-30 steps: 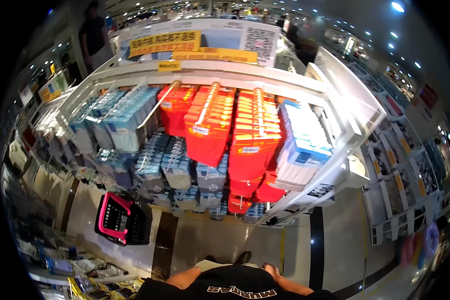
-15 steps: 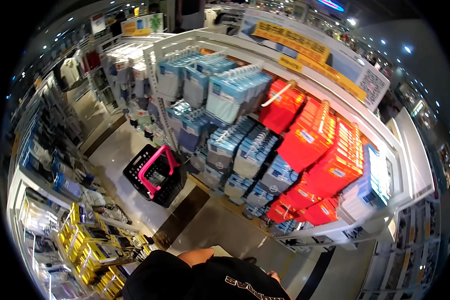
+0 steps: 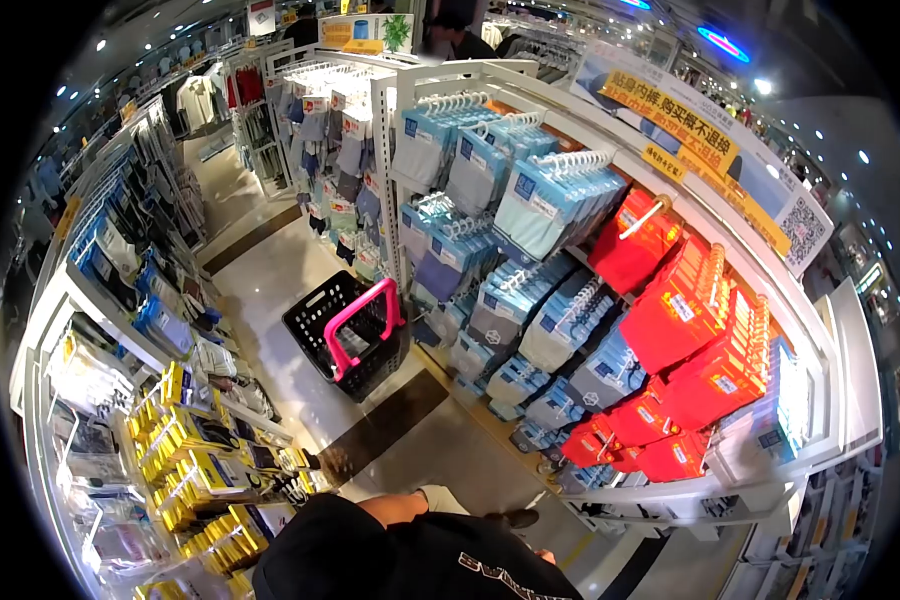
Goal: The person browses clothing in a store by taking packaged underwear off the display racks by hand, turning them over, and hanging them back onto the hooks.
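My left arm (image 3: 395,508) comes out of a black sleeve (image 3: 320,545) at the bottom of the view. The left hand itself is hidden behind the sleeve and body. A small bit of my right hand (image 3: 545,556) shows beside the black shirt (image 3: 430,560); its fingers are too little in view to tell their pose. Neither hand is seen touching the goods. In front, a black shopping basket (image 3: 345,335) with a pink handle (image 3: 345,350) stands on the floor by the rack's foot.
Blue-and-grey underwear packs (image 3: 555,205) and red packs (image 3: 675,310) hang on a white rack (image 3: 560,110) to the right. Yellow packs (image 3: 205,465) hang at lower left. A tiled aisle (image 3: 275,285) runs between the racks. A person (image 3: 460,38) is at the back.
The view has swung left, so the racks and basket sit further right in the picture. My lower leg and shoe show more now. The basket stays by the rack.
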Available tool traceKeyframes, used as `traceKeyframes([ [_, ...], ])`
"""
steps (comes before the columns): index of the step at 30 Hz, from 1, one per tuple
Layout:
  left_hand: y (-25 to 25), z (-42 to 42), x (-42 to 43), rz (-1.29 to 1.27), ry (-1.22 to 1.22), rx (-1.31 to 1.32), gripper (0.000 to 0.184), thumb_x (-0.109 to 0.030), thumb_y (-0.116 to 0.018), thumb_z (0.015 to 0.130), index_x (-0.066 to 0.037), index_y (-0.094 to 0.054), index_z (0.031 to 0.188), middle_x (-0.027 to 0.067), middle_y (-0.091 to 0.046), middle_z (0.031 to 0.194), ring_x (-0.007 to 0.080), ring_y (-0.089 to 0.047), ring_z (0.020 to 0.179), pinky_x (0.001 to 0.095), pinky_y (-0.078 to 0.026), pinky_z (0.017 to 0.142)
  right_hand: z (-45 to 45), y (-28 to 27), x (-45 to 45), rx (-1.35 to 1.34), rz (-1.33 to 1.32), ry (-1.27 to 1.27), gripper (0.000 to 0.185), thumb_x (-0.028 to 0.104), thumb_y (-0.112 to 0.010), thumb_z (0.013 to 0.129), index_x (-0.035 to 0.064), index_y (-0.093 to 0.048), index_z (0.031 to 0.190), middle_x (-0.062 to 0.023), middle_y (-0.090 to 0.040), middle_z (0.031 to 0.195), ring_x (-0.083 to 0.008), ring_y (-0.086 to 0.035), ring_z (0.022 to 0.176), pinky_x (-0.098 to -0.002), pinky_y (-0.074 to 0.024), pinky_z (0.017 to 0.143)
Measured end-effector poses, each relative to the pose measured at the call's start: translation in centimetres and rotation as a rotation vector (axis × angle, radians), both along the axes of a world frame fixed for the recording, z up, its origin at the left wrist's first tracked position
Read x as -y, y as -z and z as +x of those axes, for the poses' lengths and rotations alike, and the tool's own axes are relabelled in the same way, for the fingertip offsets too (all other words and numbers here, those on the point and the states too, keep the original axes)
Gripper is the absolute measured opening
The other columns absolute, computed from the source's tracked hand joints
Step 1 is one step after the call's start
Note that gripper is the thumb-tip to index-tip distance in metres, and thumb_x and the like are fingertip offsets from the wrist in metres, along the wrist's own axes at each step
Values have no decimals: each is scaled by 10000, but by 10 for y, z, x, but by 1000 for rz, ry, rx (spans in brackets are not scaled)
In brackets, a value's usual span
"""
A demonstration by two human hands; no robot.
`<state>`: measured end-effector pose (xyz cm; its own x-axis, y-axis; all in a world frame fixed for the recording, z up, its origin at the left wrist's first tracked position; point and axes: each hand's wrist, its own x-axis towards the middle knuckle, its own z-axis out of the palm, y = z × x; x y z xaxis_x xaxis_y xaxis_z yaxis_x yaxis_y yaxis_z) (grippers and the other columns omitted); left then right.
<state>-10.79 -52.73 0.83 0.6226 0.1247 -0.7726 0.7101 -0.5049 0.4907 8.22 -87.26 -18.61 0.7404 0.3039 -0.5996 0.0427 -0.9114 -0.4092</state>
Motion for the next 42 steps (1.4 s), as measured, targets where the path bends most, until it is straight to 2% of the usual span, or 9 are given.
traceKeyframes([
  [3, 6, -4, -4, -8, -7, 18, 588, -608, -517, 858, -143, -686, 1174, 180, -627, 1254, 324, -575, 1199, 376, -423, 1001, 17, 10, -9, -87, -54, -89, 419, 368, -798, 679, 35, -700, 915, -190, -709, 853, -311, -694, 843, -378, -521, 763],
  [11, 161, -47, -9, -322, -23, 395, 390, -368, -506, 958, -128, -658, 1226, 154, -639, 1246, 261, -590, 1176, 345, -417, 990, 31, 35, -8, -62, 143, -253, 396, 428, -770, 703, 96, -707, 909, -132, -697, 826, -280, -672, 826, -377, -504, 761],
  [20, 102, -42, -20, -260, 285, 579, 427, -393, -487, 967, -156, -602, 1303, 137, -607, 1301, 281, -584, 1190, 347, -426, 989, 9, 22, -2, -29, 130, -123, 372, 377, -786, 675, 66, -718, 867, -151, -707, 830, -287, -694, 827, -377, -517, 741],
  [23, 194, -57, -19, -372, 75, 476, 445, -358, -509, 964, -129, -563, 1341, 131, -612, 1302, 268, -592, 1182, 348, -430, 987, 6, 17, -5, -65, 127, -94, 410, 388, -813, 642, 68, -720, 882, -160, -714, 859, -299, -697, 865, -378, -522, 766],
  [26, 157, -46, -16, -280, 209, 431, 449, -295, -521, 968, -96, -534, 1370, 122, -588, 1344, 250, -579, 1204, 349, -424, 1004, 6, 19, -3, -108, 101, -52, 459, 405, -837, 612, 71, -721, 905, -174, -720, 897, -310, -700, 906, -380, -528, 792],
  [29, 182, -51, -16, -588, 73, 520, 419, -217, -522, 980, -55, -539, 1366, 101, -562, 1384, 217, -551, 1235, 361, -411, 1033, 8, 19, -2, -115, 90, -54, 475, 424, -837, 613, 76, -724, 917, -181, -720, 918, -314, -697, 929, -384, -528, 806],
  [35, 76, -76, -23, -772, -300, 387, 376, -86, -525, 981, -50, -551, 1355, 48, -561, 1377, 184, -524, 1247, 348, -404, 1065, 8, 26, 1, -44, 102, -97, 382, 333, -774, 655, 86, -724, 943, -196, -712, 951, -346, -679, 973, -400, -520, 841],
  [39, 125, -82, -14, -872, -500, 395, 404, -131, -608, 942, -64, -568, 1338, 41, -581, 1352, 169, -528, 1246, 333, -413, 1051, 8, 13, -11, -58, 68, -104, 308, 211, -661, 693, 86, -718, 968, -202, -710, 922, -356, -688, 933, -408, -536, 809],
  [42, 152, -78, -26, -511, -266, 302, 469, -213, -660, 910, -67, -558, 1344, 43, -565, 1370, 174, -501, 1275, 345, -394, 1063, 6, 12, -12, -69, 85, -146, 311, 210, -655, 684, 96, -715, 967, -195, -707, 872, -345, -695, 877, -406, -542, 771],
])
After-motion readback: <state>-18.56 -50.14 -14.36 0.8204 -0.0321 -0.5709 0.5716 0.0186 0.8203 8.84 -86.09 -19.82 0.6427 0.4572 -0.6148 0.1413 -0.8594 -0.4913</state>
